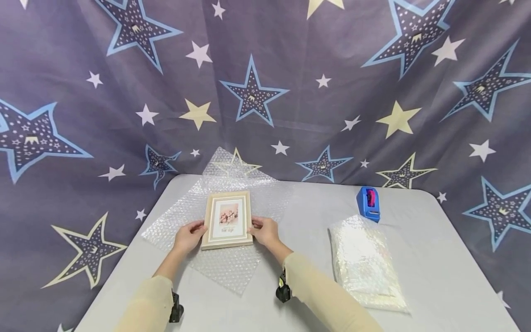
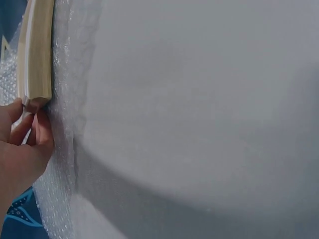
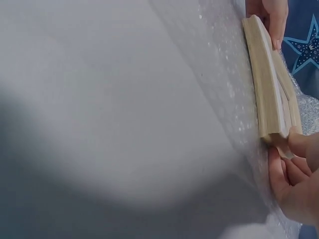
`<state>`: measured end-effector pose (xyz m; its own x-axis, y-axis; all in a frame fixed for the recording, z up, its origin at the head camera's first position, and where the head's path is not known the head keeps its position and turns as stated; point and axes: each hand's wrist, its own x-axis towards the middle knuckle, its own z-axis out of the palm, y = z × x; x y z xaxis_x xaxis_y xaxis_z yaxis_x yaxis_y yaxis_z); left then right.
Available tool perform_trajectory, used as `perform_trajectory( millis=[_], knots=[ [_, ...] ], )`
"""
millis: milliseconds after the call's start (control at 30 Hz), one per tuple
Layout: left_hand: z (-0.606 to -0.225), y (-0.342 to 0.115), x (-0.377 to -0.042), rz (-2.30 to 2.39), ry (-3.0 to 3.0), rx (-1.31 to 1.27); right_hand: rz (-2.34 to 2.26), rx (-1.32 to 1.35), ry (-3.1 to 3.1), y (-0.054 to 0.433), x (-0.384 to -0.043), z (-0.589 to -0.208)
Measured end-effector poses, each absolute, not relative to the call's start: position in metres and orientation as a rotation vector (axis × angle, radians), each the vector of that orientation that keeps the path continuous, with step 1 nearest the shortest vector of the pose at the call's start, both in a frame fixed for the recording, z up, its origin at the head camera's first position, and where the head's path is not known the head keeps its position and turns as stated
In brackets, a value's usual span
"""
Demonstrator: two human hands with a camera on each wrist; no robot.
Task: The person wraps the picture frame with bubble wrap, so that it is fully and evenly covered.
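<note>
A pale wooden picture frame (image 1: 227, 220) with a small print behind its white mat lies face up over a sheet of bubble wrap (image 1: 226, 271). The sheet is turned cornerwise, its far corner rising against the backdrop. My left hand (image 1: 190, 237) pinches the frame's left edge, thumb on the front. On the opposite edge my right hand (image 1: 266, 232) grips in the same way. Both wrist views show fingers curled under the frame's side, close over the bubble wrap; the right wrist view also takes in part of the left hand (image 3: 271, 17).
A blue tape dispenser (image 1: 368, 205) with a pink core stands at the back right of the grey-white table (image 1: 307, 276). In front of it lies a flat bundle (image 1: 362, 258) in bubble wrap. A star-patterned cloth (image 1: 290, 115) hangs behind the table and along its sides.
</note>
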<state>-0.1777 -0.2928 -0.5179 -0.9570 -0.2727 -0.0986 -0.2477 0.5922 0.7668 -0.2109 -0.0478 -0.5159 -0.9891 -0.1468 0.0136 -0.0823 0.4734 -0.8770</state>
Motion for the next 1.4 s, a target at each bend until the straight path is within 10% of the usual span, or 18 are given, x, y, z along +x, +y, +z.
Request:
perform_trajectory(
  millis=[1400],
  knots=[
    [-0.507,-0.296,-0.177,-1.244,-2.817,0.429,-1.423,-0.217,2.684,-0.052,-0.21,-0.505]
  ],
)
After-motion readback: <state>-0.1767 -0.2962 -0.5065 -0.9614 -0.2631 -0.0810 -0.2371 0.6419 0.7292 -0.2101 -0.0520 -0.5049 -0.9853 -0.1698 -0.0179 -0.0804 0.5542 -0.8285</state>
